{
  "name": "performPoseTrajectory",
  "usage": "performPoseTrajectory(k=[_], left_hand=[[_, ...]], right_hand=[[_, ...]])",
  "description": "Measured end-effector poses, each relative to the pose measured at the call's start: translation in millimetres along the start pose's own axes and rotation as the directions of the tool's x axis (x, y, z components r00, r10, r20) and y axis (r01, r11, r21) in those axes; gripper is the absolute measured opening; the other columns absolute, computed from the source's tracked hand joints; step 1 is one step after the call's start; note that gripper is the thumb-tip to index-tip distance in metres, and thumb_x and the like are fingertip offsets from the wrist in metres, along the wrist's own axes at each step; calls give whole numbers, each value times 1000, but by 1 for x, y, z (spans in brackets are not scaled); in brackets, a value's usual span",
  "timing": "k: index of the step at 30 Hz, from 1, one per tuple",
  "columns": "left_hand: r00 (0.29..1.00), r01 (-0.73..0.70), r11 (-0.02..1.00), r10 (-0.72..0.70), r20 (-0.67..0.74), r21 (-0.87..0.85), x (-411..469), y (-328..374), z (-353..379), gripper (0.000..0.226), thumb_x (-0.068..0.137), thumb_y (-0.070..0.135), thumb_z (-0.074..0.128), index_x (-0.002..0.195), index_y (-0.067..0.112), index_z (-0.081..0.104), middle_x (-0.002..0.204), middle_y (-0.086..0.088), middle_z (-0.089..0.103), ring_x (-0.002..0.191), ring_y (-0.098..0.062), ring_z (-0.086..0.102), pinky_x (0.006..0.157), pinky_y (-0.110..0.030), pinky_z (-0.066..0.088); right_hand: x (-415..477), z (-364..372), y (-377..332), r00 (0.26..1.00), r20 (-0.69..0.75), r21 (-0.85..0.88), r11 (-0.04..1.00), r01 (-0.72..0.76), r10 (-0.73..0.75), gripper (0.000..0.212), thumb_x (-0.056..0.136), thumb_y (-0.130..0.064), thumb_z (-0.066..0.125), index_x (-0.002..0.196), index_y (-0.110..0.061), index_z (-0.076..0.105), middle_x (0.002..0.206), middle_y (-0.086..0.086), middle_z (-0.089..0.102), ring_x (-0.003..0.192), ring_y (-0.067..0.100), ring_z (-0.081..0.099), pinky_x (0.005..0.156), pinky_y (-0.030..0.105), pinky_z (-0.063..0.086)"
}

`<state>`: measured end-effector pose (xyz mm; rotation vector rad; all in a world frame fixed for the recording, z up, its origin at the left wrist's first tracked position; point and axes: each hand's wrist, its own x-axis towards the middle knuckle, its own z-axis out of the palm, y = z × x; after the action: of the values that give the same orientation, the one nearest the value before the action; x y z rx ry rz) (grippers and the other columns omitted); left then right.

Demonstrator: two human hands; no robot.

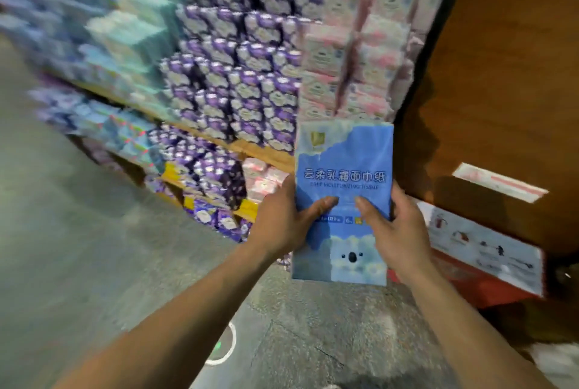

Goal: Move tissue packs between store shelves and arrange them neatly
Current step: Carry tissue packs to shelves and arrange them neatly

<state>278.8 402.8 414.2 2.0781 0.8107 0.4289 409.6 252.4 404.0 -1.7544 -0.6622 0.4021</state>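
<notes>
Both our left hand (286, 219) and right hand (393, 226) grip the blue tissue pack (343, 169) before the pink stack (354, 53), where a careless shove could topple neighbouring packs.

One wide-angle head-worn camera looks forward and down, close above the fingers (322, 204); store shelves (257, 150) rise just beyond them, leftward.

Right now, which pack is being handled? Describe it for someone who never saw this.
Start at the shelves of purple packs and pink packs. Before their lower right end, the left hand and right hand grip one blue tissue pack upright. It alone shows a koala face.
</notes>
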Motion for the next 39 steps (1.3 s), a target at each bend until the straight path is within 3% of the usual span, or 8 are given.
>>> performPoseTrajectory(k=[6,18,23,26,28,31,33,39], left_hand=[[957,103,994,-112,-266,-48,-62,-65,-134,59,82,64,68,130,32,55,121,8,70,103,-18,69,80,-36,57],[684,265,964,-179,-707,12,-260,-221,-448,62,82,63,70,137,39,51,116,20,72,102,-14,70,85,-36,56],[511,316,948,-199,-836,-33,-328,-263,-546,59,78,65,69,128,37,57,107,23,73,92,-8,71,80,-34,57],[404,340,938,-215,-889,-72,-363,-291,-592,58,77,66,69,126,37,58,104,24,73,89,-4,71,78,-34,57],[345,367,927,-209,-915,-74,-386,-309,-622,55,79,63,72,126,37,59,104,22,74,88,-3,71,77,-30,57],[247,430,900,-194,-949,-71,-422,-337,-673,54,81,58,75,127,36,59,105,20,73,88,-4,69,74,-23,53],[163,459,884,-182,-970,-89,-445,-356,-709,58,80,62,73,129,35,57,107,19,73,90,-5,69,75,-26,54],[-80,546,816,-173,-982,-188,-529,-393,-822,61,79,61,74,131,35,54,114,19,71,95,-5,69,80,-27,56]], right_hand=[[-15,138,-70,969,225,17,995,99,-100,40,92,-31,73,129,-40,61,111,-15,75,98,10,72,86,48,59],[-152,487,-239,733,572,247,929,274,-368,20,88,-21,78,106,-24,69,100,-12,78,91,13,75,82,53,60],[-204,601,-307,612,623,336,873,354,-488,64,68,-76,73,98,-20,65,92,-8,77,86,18,74,78,55,58],[-229,667,-336,543,666,357,858,370,-512,76,60,-87,68,92,-18,63,88,-5,76,82,18,73,75,53,58],[-248,710,-354,486,712,355,856,376,-508,64,65,-77,75,90,-18,66,86,-6,76,80,14,73,74,49,59],[-282,782,-384,350,771,420,838,348,-532,17,82,-29,82,83,-21,67,88,-8,76,68,-4,68,66,22,57],[-306,831,-410,248,789,486,818,309,-562,13,84,-18,81,85,-21,68,86,-8,76,65,-7,67,58,13,51],[-394,971,-498,-63,783,616,758,214,-619,22,87,-14,78,104,-26,71,95,-16,78,85,7,75,78,38,61]])
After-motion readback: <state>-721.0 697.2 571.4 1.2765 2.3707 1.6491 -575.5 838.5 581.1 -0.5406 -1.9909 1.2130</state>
